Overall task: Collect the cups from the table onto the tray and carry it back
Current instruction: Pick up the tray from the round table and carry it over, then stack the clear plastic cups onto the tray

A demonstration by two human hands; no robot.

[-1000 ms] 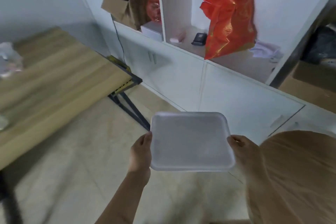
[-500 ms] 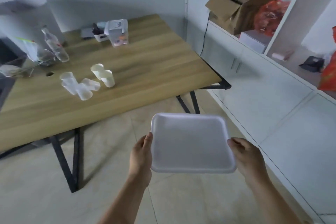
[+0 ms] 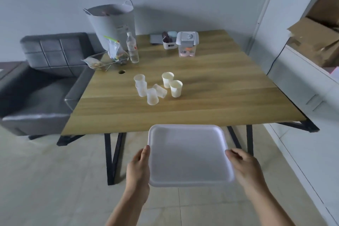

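An empty white foam tray (image 3: 189, 156) is held level in front of me, just short of the table's near edge. My left hand (image 3: 138, 169) grips its left rim and my right hand (image 3: 244, 168) grips its right rim. On the wooden table (image 3: 211, 104) stand several cups in a loose cluster: two white paper cups (image 3: 175, 88) upright on the right, and clear plastic cups (image 3: 152, 96) to their left, one of them lying on its side (image 3: 160, 90).
At the table's back stand a grey bucket (image 3: 111, 22), a water bottle (image 3: 132, 48), a wire rack with snack bags (image 3: 110, 59), a lidded container (image 3: 187, 44) and a small white basket (image 3: 169, 44). A grey armchair (image 3: 40, 86) sits left. White cabinets (image 3: 302, 82) line the right.
My view has swung left from the cabinets to face the table head-on, and I have come closer to it. Both hands still hold the tray the same way.
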